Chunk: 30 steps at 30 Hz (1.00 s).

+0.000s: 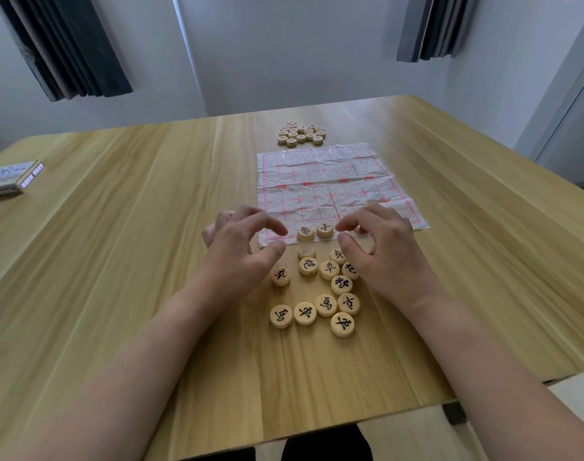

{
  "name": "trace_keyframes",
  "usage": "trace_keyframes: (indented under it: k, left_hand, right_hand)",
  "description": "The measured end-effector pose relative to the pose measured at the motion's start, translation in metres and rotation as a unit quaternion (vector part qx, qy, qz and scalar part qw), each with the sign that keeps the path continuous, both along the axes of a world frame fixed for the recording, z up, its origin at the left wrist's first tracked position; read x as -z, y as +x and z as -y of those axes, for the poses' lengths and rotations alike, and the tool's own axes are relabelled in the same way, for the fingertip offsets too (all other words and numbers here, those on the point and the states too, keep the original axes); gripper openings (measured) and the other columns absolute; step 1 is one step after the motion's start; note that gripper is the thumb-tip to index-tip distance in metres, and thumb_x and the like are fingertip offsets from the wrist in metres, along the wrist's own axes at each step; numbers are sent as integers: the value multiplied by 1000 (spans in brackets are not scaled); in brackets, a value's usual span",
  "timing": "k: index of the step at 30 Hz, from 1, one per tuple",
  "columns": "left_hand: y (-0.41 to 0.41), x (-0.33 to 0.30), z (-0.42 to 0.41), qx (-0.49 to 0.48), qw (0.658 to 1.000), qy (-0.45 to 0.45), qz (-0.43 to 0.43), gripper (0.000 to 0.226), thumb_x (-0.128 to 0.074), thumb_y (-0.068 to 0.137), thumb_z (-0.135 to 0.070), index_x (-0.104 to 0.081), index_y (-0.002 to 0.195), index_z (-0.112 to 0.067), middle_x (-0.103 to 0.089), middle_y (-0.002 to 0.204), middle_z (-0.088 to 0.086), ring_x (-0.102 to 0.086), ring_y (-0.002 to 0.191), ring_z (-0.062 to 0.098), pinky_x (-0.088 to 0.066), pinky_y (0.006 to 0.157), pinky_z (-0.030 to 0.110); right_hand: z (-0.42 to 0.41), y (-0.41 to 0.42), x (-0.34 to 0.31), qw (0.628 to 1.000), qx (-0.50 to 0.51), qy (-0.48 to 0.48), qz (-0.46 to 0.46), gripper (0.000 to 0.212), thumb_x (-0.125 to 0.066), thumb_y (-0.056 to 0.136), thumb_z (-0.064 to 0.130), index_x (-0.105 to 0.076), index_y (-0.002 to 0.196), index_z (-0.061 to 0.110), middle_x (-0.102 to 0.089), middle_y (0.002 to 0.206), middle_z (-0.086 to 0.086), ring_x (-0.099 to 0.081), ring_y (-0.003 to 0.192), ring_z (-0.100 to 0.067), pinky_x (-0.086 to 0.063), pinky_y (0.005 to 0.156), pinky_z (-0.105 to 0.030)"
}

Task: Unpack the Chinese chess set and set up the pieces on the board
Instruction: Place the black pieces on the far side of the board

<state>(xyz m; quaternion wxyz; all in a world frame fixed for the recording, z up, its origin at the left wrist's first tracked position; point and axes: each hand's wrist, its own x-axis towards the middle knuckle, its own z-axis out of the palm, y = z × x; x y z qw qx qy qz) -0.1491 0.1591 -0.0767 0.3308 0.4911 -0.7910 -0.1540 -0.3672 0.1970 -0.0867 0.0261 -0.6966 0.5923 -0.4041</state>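
Chess board (330, 181), a creased paper sheet with a red grid, lies flat on the wooden table (117, 261), right of centre. Two black-lettered pieces (315, 231) sit side by side on its near edge, touching each other. Loose black-lettered pieces (320, 287) lie scattered face up on the table just in front of the board, between the two forearms; one of them near the board edge looks blank or face down. Far pile of pieces (301, 133) is bunched tight on the table just beyond the board's far edge, lettering too small to read. Box (13, 178) lies flat at the far left table edge, well apart from the board; looks closed, contents not visible.

Left hand (240, 247) hovers at the board's near-left corner, fingers curled, thumb and index apart, nothing between them. Right hand (383, 244) hovers at the near edge right of the two placed pieces, thumb and index curled with a gap, holding nothing; its palm covers part of the loose pieces. Neither hand clearly touches a piece.

Dark curtains (67, 44) hang at the wall behind the table.
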Motion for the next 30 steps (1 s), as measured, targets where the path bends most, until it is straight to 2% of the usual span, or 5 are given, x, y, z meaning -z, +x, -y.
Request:
trace_keyframes:
  k: [8,17,23,27,30]
  left_hand:
    - [12,4,-11,39,996,30,79,27,-58,73,-58,-67,94,-43,-47,113,-29,-32,119,5,-14,102,34]
    - [18,0,-11,77,991,44,96,24,-60,74,-56,-70,91,-41,-50,112,-28,-32,117,2,-10,102,30]
    - [20,-1,-11,101,988,54,102,21,-63,75,-56,-66,88,-39,-54,109,-27,-36,118,3,-15,105,34]
    - [19,-1,-13,121,988,83,50,15,-74,82,-39,-61,88,-34,-61,95,-22,-47,101,2,-28,102,33]
    - [16,-1,-14,143,984,96,-34,9,-71,86,-29,-64,92,-33,-60,84,-14,-52,81,7,-39,80,25]
  right_hand:
    - [-17,6,0,996,-5,87,-27,14,-66,83,41,-66,96,37,-51,111,22,-35,112,-4,-24,99,-29]
    - [-17,6,-1,990,-10,126,-65,16,-67,79,45,-68,95,41,-44,124,26,-27,116,-3,-16,91,-28]
    - [-17,6,-1,990,-26,123,-69,13,-67,79,45,-68,91,41,-41,128,26,-29,117,-3,-16,91,-29]
    - [-16,3,-1,993,-10,112,-28,16,-65,82,44,-67,98,40,-44,124,24,-31,119,-4,-16,94,-28]
    - [-13,2,-1,993,40,112,12,17,-60,88,35,-67,104,37,-47,119,20,-33,120,-7,-14,94,-26]
